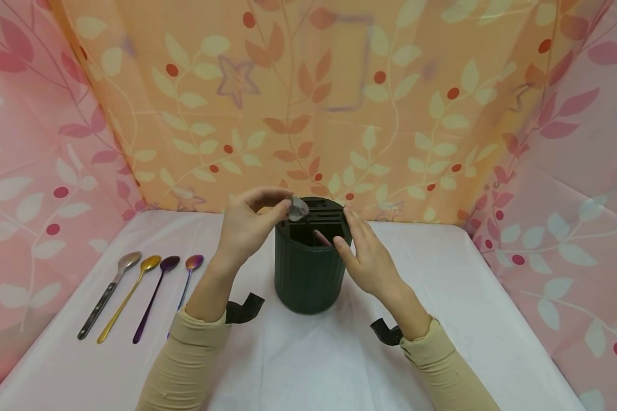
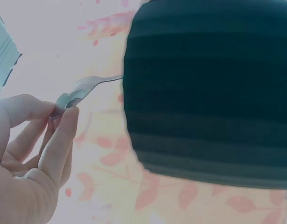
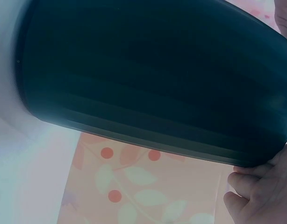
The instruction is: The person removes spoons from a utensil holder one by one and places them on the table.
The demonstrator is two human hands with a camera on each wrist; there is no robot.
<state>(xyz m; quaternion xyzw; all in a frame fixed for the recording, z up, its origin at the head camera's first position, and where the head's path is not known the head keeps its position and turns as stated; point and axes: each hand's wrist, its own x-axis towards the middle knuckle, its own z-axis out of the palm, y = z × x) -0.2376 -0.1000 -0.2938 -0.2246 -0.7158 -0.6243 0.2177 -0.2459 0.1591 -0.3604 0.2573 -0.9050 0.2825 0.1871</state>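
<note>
My left hand pinches a silver spoon by its bowl, between thumb and fingers, at the left rim of a dark green utensil holder. In the left wrist view the spoon's neck runs toward the holder's top, and the rest is hidden. A pinkish rod shows inside the large front compartment. My right hand rests against the holder's right rim with its fingers extended. The holder stands upright on the table, its slotted top facing up.
Left of the holder, in a row on the white cloth, lie a black-handled spoon, a gold spoon, a purple spoon and a rainbow-coloured spoon, partly behind my left forearm. A patterned orange curtain hangs behind.
</note>
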